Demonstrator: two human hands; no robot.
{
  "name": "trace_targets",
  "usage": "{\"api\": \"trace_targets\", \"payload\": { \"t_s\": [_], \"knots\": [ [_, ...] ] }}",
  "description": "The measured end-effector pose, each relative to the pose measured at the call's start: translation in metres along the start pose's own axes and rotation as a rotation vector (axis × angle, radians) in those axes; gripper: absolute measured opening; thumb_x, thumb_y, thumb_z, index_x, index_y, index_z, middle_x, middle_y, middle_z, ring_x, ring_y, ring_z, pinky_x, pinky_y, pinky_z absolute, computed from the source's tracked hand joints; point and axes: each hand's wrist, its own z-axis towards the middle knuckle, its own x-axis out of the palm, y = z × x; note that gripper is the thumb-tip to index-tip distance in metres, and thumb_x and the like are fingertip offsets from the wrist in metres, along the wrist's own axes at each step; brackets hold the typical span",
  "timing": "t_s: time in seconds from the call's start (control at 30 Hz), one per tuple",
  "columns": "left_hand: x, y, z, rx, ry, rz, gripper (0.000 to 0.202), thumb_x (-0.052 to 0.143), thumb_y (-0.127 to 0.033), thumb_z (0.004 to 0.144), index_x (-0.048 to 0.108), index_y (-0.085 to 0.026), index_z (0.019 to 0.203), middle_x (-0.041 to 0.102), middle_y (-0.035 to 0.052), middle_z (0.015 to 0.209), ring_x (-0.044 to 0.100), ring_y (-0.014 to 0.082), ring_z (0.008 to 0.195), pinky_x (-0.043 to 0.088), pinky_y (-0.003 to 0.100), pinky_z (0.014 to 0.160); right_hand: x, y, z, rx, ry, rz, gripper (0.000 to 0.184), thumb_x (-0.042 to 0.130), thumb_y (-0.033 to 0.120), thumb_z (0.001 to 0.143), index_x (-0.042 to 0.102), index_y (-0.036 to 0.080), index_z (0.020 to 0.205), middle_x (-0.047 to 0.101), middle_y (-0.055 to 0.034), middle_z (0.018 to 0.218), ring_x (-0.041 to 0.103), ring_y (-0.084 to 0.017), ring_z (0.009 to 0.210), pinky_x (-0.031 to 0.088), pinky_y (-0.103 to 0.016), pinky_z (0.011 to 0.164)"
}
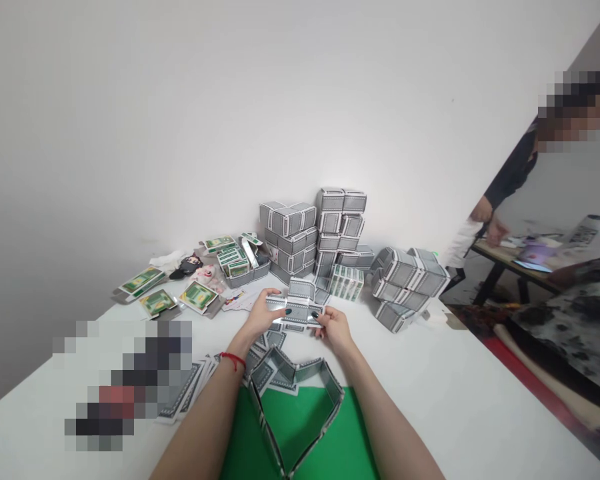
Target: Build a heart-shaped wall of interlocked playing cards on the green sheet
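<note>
My left hand and my right hand both pinch a flat, unfolded grey-patterned cardboard box blank above a white table. Each hand grips one side of the blank, fingers closed on its edges. A red string circles my left wrist. Just below my hands stands a heart-shaped wall of folded grey card on a green sheet.
Stacks of folded grey boxes stand at the back by the wall, more at the right. Green-faced card packs and a small tray lie at the left. Loose cards fan near my left arm. Another person works at a far table.
</note>
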Motion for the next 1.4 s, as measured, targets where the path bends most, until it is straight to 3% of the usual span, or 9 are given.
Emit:
{"api": "trace_targets", "payload": {
  "t_s": [0.33,0.8,1.03,1.2,1.4],
  "knots": [
    [0.0,0.006,0.0,-0.017,-0.049,0.012,0.051,0.076,-0.031,0.051,0.054,-0.02,0.096,0.06,0.001,0.083,0.055,0.0198,0.08,0.041,0.033,0.078,-0.002,-0.003,-0.001,0.0,-0.004,0.035,0.031,0.07,0.037,0.056,0.046,0.018,0.052,0.056,0.0003,0.036,0.05,-0.011,0.029,0.031,-0.018,0.029],
    [-0.001,0.005,0.0,-0.039,-0.052,0.03,0.051,0.075,-0.026,0.052,0.053,-0.018,0.097,0.058,0.0012,0.084,0.053,0.0183,0.078,0.039,0.03,0.076,-0.004,-0.003,-0.003,0.016,-0.014,0.061,0.028,0.069,0.035,0.056,0.047,0.018,0.053,0.056,-0.0001,0.036,0.051,-0.012,0.03,0.034,-0.019,0.03],
    [-0.003,0.006,0.0,-0.035,-0.078,-0.005,0.051,0.076,-0.028,0.05,0.054,-0.018,0.095,0.058,0.0006,0.082,0.054,0.018,0.077,0.04,0.03,0.073,-0.006,0.0,-0.006,-0.006,0.02,0.039,0.036,0.072,0.041,0.058,0.044,0.018,0.053,0.056,-0.0002,0.036,0.044,-0.008,0.026,0.027,-0.017,0.028],
    [-0.001,0.001,-0.004,-0.024,-0.021,-0.01,0.05,0.074,-0.027,0.051,0.051,-0.018,0.095,0.057,-0.0004,0.08,0.053,0.0171,0.076,0.04,0.029,0.073,-0.005,-0.001,-0.005,-0.025,0.082,-0.022,0.039,0.071,0.046,0.06,0.045,0.018,0.053,0.06,-0.0031,0.039,0.045,-0.009,0.027,0.028,-0.018,0.029],
    [0.002,-0.008,-0.008,0.007,-0.028,0.028,0.046,0.073,-0.025,0.052,0.05,-0.019,0.091,0.056,-0.0014,0.081,0.052,0.0171,0.079,0.04,0.03,0.076,-0.005,-0.007,-0.002,-0.025,0.052,-0.026,0.04,0.071,0.048,0.059,0.045,0.018,0.053,0.06,-0.0031,0.039,0.043,-0.008,0.026,0.026,-0.018,0.028]
  ]
}}
